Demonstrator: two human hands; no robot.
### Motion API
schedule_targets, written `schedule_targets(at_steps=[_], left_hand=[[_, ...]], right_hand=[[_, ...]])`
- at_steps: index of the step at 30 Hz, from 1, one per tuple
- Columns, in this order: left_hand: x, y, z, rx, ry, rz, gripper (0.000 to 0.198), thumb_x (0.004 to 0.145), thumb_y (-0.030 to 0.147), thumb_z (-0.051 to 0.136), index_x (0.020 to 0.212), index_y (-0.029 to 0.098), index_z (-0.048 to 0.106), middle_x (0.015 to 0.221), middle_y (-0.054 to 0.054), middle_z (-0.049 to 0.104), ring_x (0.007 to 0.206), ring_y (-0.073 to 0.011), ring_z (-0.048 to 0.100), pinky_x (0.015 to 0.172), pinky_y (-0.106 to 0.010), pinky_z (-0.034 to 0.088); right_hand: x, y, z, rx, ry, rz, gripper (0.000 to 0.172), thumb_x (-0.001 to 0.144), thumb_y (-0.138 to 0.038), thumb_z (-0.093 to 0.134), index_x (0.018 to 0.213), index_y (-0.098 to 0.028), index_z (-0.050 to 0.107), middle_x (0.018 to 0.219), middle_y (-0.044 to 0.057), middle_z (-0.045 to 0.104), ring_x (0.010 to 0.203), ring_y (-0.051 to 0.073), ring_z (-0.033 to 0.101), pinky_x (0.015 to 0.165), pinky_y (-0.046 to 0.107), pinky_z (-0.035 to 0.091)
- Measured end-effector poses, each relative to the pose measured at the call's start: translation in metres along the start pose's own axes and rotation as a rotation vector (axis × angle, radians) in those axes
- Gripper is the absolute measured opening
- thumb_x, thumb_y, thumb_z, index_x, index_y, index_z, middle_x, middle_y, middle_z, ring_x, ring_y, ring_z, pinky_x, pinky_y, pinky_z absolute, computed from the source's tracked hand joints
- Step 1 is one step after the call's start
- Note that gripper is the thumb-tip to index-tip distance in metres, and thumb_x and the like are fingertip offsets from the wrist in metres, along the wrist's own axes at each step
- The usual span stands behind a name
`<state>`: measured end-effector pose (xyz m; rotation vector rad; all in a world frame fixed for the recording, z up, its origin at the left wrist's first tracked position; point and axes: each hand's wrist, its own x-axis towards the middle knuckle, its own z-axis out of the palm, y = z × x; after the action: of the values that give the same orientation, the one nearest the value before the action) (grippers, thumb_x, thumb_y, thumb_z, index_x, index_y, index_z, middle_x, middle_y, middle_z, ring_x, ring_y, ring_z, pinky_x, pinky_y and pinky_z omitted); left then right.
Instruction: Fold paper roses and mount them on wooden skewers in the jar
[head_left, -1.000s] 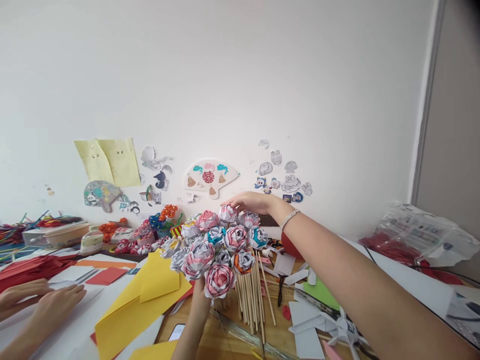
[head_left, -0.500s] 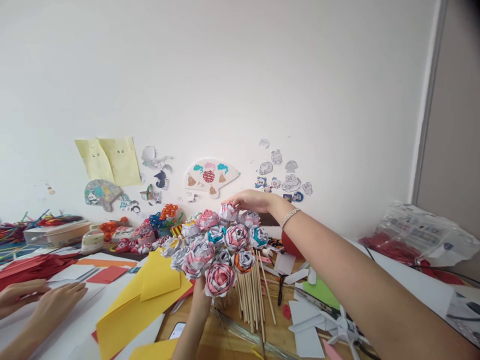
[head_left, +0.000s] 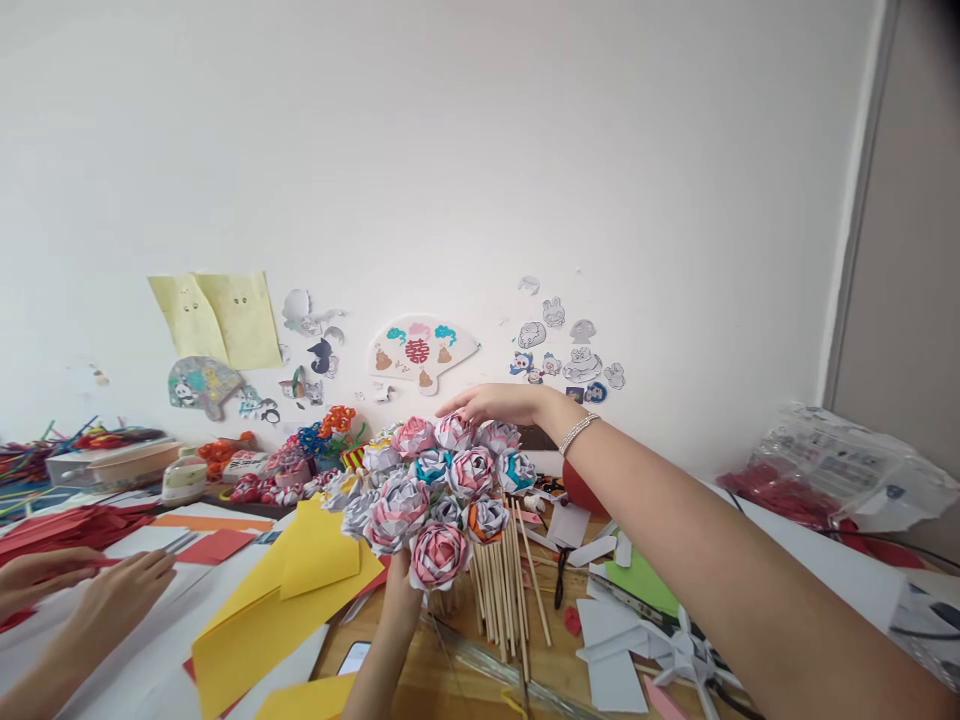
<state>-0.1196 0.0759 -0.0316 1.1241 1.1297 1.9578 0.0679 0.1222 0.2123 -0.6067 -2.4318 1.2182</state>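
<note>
A bunch of paper flowers (head_left: 397, 510) with white, pink, blue and orange petals stands in front of me over the wooden table. My left hand (head_left: 405, 585) grips it from below, its fingers hidden behind the blooms. Over the top rear of the bunch lies my right hand (head_left: 499, 402), fingers stretched out to the left above a pink-and-white bloom; its fingertips are partly hidden, so contact is hard to judge. Several thin wooden sticks (head_left: 499, 590) hang beneath the flowers on the right. A beaded bracelet (head_left: 577, 434) circles my right wrist.
At the left, another person's hands (head_left: 124, 600) rest over white paper. Yellow sheets (head_left: 285, 600) lie beside my left forearm, with a phone (head_left: 354, 657) near it. Paper scraps (head_left: 611, 640) and a white paper shape (head_left: 684, 650) are on the right. Craft supplies line the wall.
My right hand's fingers have straightened and reach slightly farther left over the blooms. The bunch stays almost in place. The other person's hands have shifted slightly.
</note>
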Motion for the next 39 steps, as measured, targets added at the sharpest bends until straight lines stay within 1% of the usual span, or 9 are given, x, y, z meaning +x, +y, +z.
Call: schedule_targets(at_steps=[4,10,15,19,22,25,30,35,39], left_hand=[[0.0,0.001,0.0,-0.001,0.001,-0.002,0.049,0.052,0.032,0.067,0.099,0.017,0.062,0.099,-0.01,0.067,0.103,-0.0295,0.055,0.094,-0.043,0.039],[-0.002,0.005,0.0,0.002,-0.003,0.002,0.048,0.054,0.03,0.067,0.1,0.018,0.062,0.099,-0.009,0.067,0.103,-0.0291,0.056,0.093,-0.043,0.039],[-0.002,0.003,-0.001,0.016,-0.007,-0.006,0.047,0.055,0.031,0.066,0.099,0.019,0.062,0.098,-0.008,0.067,0.104,-0.0286,0.055,0.095,-0.043,0.037],[0.0,-0.002,-0.002,0.029,-0.003,-0.018,0.048,0.052,0.036,0.067,0.096,0.017,0.062,0.097,-0.01,0.066,0.106,-0.0311,0.053,0.098,-0.046,0.033],[0.001,-0.006,-0.003,0.036,-0.001,-0.022,0.049,0.052,0.04,0.067,0.095,0.015,0.062,0.098,-0.011,0.066,0.107,-0.0318,0.052,0.099,-0.047,0.031],[0.001,-0.006,-0.003,0.042,0.002,-0.025,0.049,0.054,0.041,0.066,0.095,0.016,0.062,0.098,-0.011,0.066,0.107,-0.0306,0.052,0.099,-0.046,0.031],[-0.001,0.0,-0.002,0.062,-0.007,-0.027,0.05,0.051,0.04,0.067,0.095,0.017,0.062,0.097,-0.011,0.066,0.105,-0.0326,0.053,0.098,-0.048,0.032],[-0.001,0.0,-0.002,0.051,-0.018,-0.012,0.051,0.05,0.035,0.067,0.098,0.018,0.061,0.096,-0.01,0.066,0.101,-0.0314,0.055,0.093,-0.045,0.038],[0.0,-0.004,-0.004,0.039,-0.012,-0.001,0.052,0.052,0.034,0.065,0.101,0.018,0.06,0.099,-0.01,0.065,0.103,-0.0305,0.054,0.095,-0.044,0.036]], right_hand=[[0.0,-0.003,0.0,-0.202,-0.044,0.02,0.044,0.065,-0.006,0.047,0.104,-0.019,0.063,0.108,0.004,0.06,0.079,0.013,0.055,0.066,0.021,0.043],[0.003,-0.003,-0.003,-0.378,0.006,0.029,0.04,0.069,-0.008,0.052,0.107,-0.017,0.062,0.106,0.006,0.064,0.089,0.015,0.059,0.07,0.02,0.044],[0.0,-0.006,-0.002,-0.5,0.139,0.058,0.028,0.07,-0.015,0.058,0.097,-0.017,0.066,0.103,0.006,0.065,0.088,0.018,0.059,0.068,0.022,0.043],[-0.016,-0.013,0.003,-0.597,0.223,0.064,0.018,0.069,-0.026,0.064,0.083,-0.015,0.067,0.093,0.008,0.066,0.083,0.02,0.059,0.064,0.024,0.042],[-0.031,-0.018,0.008,-0.624,0.143,0.061,0.03,0.069,-0.037,0.066,0.09,-0.017,0.063,0.093,0.007,0.066,0.08,0.019,0.06,0.061,0.024,0.042],[-0.037,-0.02,0.011,-0.703,0.044,0.087,0.039,0.069,-0.042,0.065,0.099,-0.019,0.058,0.098,0.007,0.065,0.08,0.02,0.06,0.061,0.025,0.042],[-0.031,-0.017,0.015,-0.772,0.015,0.152,0.043,0.067,-0.047,0.064,0.096,-0.017,0.054,0.092,0.009,0.064,0.076,0.022,0.06,0.056,0.027,0.04],[-0.031,-0.011,0.01,-0.633,-0.041,0.191,0.06,0.062,-0.048,0.068,0.108,-0.018,0.046,0.1,0.009,0.062,0.083,0.021,0.059,0.059,0.026,0.042],[-0.033,-0.009,0.007,-0.553,-0.091,0.172,0.055,0.066,-0.036,0.065,0.113,-0.018,0.043,0.101,0.007,0.062,0.086,0.019,0.059,0.064,0.025,0.043]])
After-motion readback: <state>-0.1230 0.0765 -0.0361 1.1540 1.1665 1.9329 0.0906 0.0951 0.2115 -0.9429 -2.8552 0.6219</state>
